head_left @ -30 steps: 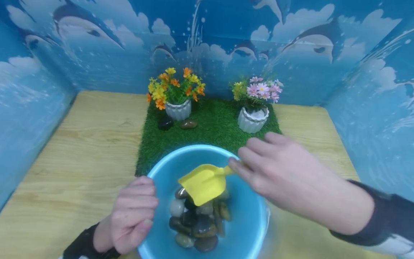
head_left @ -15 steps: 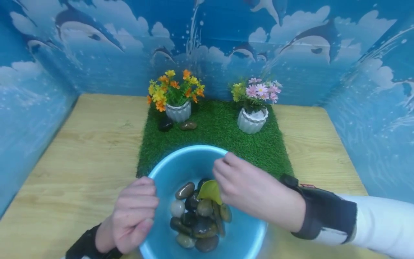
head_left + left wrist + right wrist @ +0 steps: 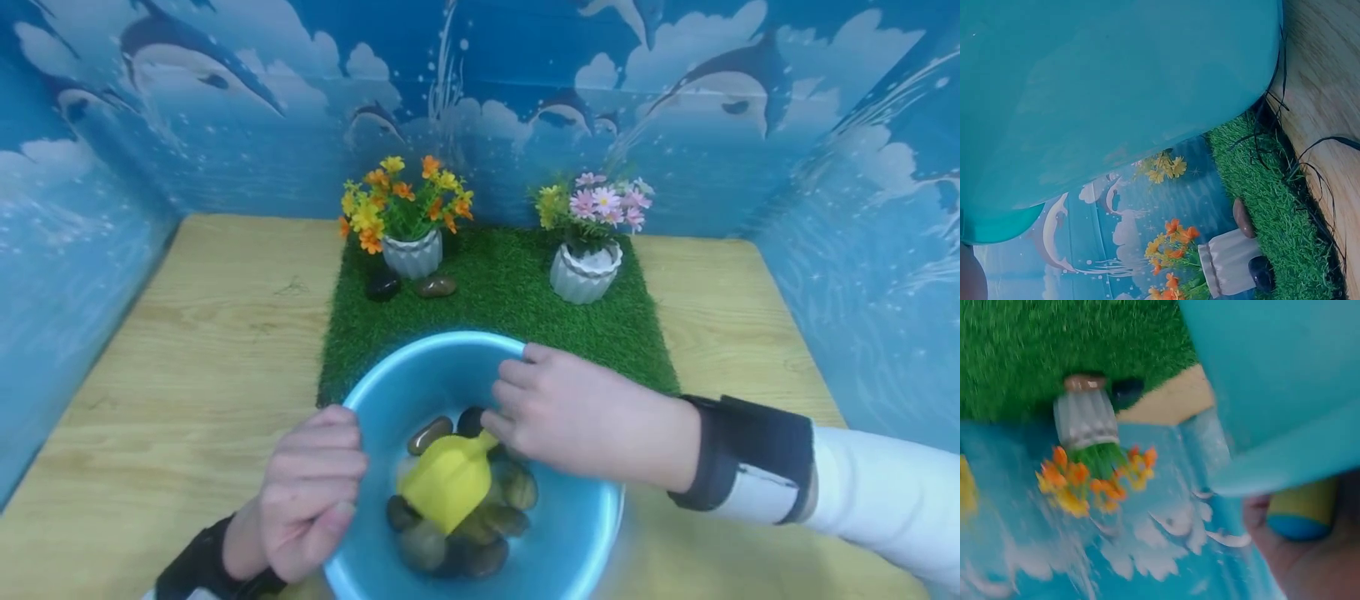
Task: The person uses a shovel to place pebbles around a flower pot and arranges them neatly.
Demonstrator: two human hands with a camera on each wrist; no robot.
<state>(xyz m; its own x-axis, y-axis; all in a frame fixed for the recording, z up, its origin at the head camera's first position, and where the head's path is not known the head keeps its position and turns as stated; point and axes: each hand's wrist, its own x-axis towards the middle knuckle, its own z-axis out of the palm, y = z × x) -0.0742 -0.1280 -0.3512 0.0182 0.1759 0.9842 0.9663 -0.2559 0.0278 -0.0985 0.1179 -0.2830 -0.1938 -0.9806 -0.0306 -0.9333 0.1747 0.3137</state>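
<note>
Fingers of the left hand (image 3: 311, 496) are gripping the rim of a round light-blue plastic tub (image 3: 566, 525). Fingers of the right hand (image 3: 558, 417) are clamping the handle of a small yellow plastic shovel (image 3: 450, 481). Both wrists are wearing black bands (image 3: 742, 458); a white sleeve (image 3: 885, 492) is showing past the right one.

Shovel is sitting inside the tub, blade pointing down-left, covering part of a pile of smooth grey, brown and black stones (image 3: 517, 486). Can't tell if blade is touching them. Head view is hiding the handle end under the hand; right wrist view is showing it, yellow with a blue tip. That view is blurring, and the tub wall is blocking blade and pile.

Left wrist view is mostly showing the tub's outside, plus thin black strands (image 3: 1329, 139) lying on the pale wooden table (image 3: 240, 350).

Beyond the tub, a green artificial-grass mat (image 3: 495, 287) is bearing a black stone (image 3: 383, 285), a brown stone (image 3: 437, 287), a white fluted pot of orange and yellow flowers (image 3: 412, 254) and, well apart, a white fluted pot of pink flowers (image 3: 585, 275). Behind, a blue dolphin-print backdrop (image 3: 495, 50) is enclosing everything.
</note>
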